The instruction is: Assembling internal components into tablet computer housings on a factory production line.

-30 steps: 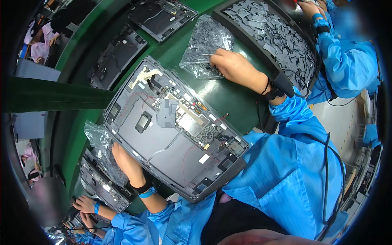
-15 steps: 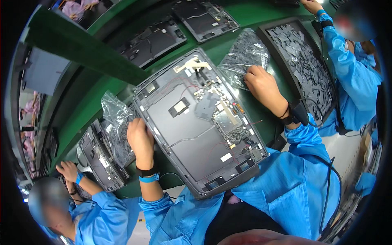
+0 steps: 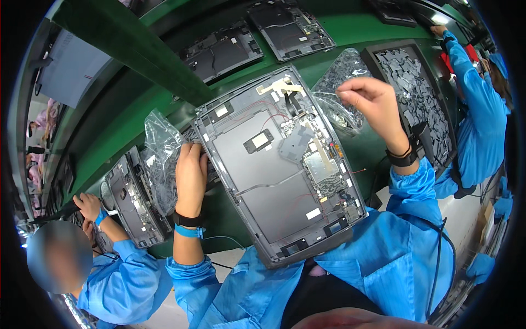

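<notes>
Desk (image 3: 353,26) in green stretched beneath everything, crossed at upper left by a green post (image 3: 123,52). Near its middle, in front of the person's blue jacket (image 3: 383,263), an open device chassis (image 3: 268,169) lay slantwise, inner side up. To its right stood a black-rimmed tray (image 3: 371,61) full of dark grey cut pieces; two further chassis (image 3: 290,30) lay along the far side. A clear bag (image 3: 342,66) of dark bits sat between chassis and tray, and another clear bag (image 3: 160,131) lay left of the chassis. The left hand (image 3: 190,178) was between that bag and the chassis edge, fingers bent; what they gripped, if anything, could not be told. The right hand (image 3: 375,107) was raised over the right-hand bag's edge, thumb and fingertips drawn close; whether they pinched anything was unclear. Inside the chassis were a circuit board (image 3: 324,171), a grey plate (image 3: 296,143), a black module (image 3: 258,141) and a white label (image 3: 313,214).
</notes>
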`<state>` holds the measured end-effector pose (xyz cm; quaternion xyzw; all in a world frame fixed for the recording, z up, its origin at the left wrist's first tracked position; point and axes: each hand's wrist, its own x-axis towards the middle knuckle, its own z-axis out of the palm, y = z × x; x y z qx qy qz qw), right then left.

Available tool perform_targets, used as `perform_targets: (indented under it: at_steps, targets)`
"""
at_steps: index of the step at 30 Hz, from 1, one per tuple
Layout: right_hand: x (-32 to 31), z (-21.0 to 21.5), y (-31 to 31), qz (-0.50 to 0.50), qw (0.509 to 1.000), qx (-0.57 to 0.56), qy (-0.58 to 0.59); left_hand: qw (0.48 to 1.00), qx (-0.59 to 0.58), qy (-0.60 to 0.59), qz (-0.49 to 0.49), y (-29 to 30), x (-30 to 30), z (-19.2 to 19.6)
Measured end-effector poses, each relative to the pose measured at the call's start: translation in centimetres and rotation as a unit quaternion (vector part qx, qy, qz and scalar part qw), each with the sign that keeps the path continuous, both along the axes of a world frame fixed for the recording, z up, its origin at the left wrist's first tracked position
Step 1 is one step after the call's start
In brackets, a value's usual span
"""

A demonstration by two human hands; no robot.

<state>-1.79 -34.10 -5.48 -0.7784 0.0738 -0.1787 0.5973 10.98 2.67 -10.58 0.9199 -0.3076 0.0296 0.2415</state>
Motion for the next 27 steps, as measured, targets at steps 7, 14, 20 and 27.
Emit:
perform_targets:
  at_steps: [7, 14, 20, 27]
  targets:
    - [3.7, 3.7, 0.0, 0.074, 0.997, 0.02, 0.01, 0.999, -0.039, 0.0, -0.017, -1.1, 0.2, -0.8]
    - [8.2, 3.5, 1.4, 0.16, 0.985, -0.068, 0.016, 0.997, -0.044, -0.001, 0.069, -0.1, -1.4, 0.1]
    - [9.1, 3.1, 1.5, 0.174, 0.973, -0.148, 0.036, 0.992, -0.088, -0.053, 0.075, -0.4, -1.4, -0.6]
    - [9.0, 3.8, 2.4, 0.164, 0.981, -0.053, 0.093, 0.99, -0.078, -0.077, 0.087, 0.4, -2.3, -0.3]
